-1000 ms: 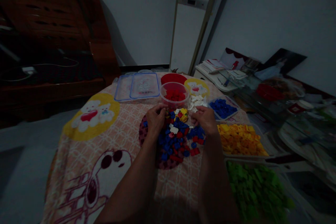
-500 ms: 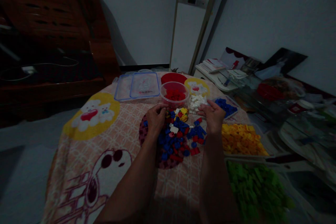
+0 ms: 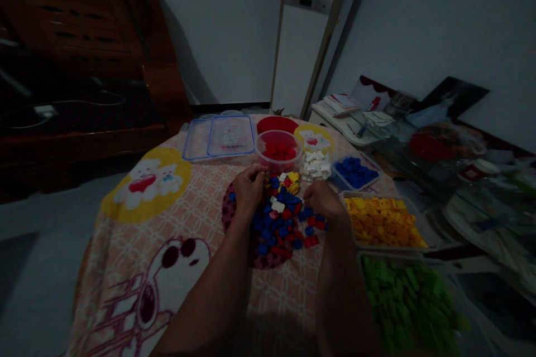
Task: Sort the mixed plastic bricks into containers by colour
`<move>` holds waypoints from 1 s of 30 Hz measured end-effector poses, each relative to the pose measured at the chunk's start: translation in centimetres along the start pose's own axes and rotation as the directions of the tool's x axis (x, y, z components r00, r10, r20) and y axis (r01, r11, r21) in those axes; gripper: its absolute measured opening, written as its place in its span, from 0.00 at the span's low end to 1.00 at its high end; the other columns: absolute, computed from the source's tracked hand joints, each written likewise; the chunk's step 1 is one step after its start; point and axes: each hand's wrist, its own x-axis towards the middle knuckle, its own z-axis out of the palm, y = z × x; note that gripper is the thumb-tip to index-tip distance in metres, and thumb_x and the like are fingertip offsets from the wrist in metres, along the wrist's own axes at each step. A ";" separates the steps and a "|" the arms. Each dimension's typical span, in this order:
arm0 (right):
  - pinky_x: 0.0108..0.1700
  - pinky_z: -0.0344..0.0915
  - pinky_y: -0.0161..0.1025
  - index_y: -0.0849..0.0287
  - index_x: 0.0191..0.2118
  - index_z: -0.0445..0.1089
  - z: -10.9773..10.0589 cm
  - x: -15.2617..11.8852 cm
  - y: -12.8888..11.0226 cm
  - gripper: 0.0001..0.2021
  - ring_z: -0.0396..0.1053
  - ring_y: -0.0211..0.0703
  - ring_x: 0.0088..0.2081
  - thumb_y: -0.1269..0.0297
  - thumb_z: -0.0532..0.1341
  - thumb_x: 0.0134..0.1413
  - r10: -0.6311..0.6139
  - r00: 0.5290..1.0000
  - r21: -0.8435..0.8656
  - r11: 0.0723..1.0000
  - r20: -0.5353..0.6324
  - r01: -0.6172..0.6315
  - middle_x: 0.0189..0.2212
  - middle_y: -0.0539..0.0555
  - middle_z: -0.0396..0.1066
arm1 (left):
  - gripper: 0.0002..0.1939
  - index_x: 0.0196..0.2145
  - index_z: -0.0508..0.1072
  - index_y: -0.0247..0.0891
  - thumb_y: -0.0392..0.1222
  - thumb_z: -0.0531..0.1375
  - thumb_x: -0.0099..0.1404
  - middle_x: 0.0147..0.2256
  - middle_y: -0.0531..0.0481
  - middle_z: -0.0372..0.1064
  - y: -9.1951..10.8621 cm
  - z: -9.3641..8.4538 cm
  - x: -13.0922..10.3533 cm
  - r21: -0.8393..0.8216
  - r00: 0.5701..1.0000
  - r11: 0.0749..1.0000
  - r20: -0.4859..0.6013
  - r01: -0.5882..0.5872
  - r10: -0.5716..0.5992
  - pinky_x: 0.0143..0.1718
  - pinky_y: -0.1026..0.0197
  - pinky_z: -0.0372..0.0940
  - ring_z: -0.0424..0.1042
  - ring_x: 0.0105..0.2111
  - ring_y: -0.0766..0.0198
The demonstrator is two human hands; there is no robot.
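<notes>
A heap of mixed toy building bricks [image 3: 272, 228], mostly blue and red with some yellow and white, lies on a dark red round patch of the tablecloth. At its left edge, my left hand [image 3: 249, 189] is closed in a pinch; whatever its fingertips hold is too small to make out. My right hand [image 3: 324, 199] reaches down to the heap's right side, fingers pinched on a small white brick. Behind the heap stands a clear round tub [image 3: 278, 164] of red bricks. Beside it is a pile of white bricks [image 3: 315, 166].
On the right stand boxes of blue bricks [image 3: 355, 172], yellow bricks [image 3: 381, 223] and green bricks [image 3: 406, 301]. Blue-rimmed clear lids [image 3: 230, 136] and a red basin [image 3: 276, 122] are at the back. A cluttered glass table [image 3: 452, 201] adjoins at right.
My right hand has moved from beside the white pile down and left to the mixed heap, its fingers closing at a small white brick. My left hand has stayed in place.
</notes>
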 end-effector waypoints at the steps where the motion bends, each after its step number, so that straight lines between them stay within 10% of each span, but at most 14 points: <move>1: 0.29 0.60 0.32 0.59 0.28 0.77 0.1 0.1 -0.1 0.06 0.71 0.39 0.25 0.73 0.62 0.46 0.006 1.000 -0.024 1.000 -0.005 -0.006 0.19 0.52 0.72 | 0.13 0.35 0.81 0.37 0.42 0.57 0.58 0.31 0.50 0.78 0.0 0.0 0.0 0.006 1.000 1.000 -0.001 -0.003 0.003 0.30 0.65 0.67 0.75 0.27 0.64; 12: 0.32 0.62 0.32 0.60 0.28 0.76 0.2 0.2 0.2 0.07 0.73 0.40 0.28 0.74 0.60 0.50 0.009 0.999 -0.041 0.999 -0.039 -0.010 0.25 0.56 0.76 | 0.14 0.35 0.81 0.37 0.41 0.57 0.57 0.31 0.50 0.78 0.2 0.0 0.1 0.013 1.000 1.000 -0.007 0.000 0.000 0.29 0.65 0.67 0.74 0.26 0.65; 18: 0.26 0.61 0.31 0.59 0.28 0.73 -0.3 0.0 0.1 0.06 0.69 0.37 0.21 0.67 0.60 0.53 0.048 0.989 0.278 0.960 -0.139 -0.008 0.19 0.50 0.72 | 0.13 0.35 0.81 0.38 0.42 0.57 0.57 0.31 0.50 0.78 0.0 -0.1 0.1 0.014 1.000 1.000 -0.002 -0.002 0.002 0.30 0.65 0.67 0.74 0.28 0.64; 24: 0.18 0.62 0.31 0.59 0.28 0.66 -0.2 0.8 -0.3 0.06 0.66 0.36 0.16 0.62 0.61 0.50 0.229 0.925 0.796 0.595 -0.304 0.114 0.16 0.47 0.68 | 0.13 0.36 0.81 0.38 0.42 0.57 0.58 0.33 0.49 0.78 -0.5 0.0 0.2 -0.004 1.000 1.000 0.008 0.002 -0.002 0.31 0.65 0.68 0.75 0.29 0.64; 30: 0.25 0.72 0.34 0.60 0.37 0.67 -0.1 1.7 -0.2 0.13 0.74 0.40 0.24 0.63 0.64 0.43 0.410 0.784 0.882 0.286 -0.467 0.376 0.22 0.48 0.73 | 0.13 0.35 0.81 0.38 0.42 0.57 0.57 0.31 0.50 0.78 -0.3 0.0 0.1 0.012 1.000 1.000 -0.001 0.001 -0.001 0.31 0.65 0.67 0.75 0.29 0.63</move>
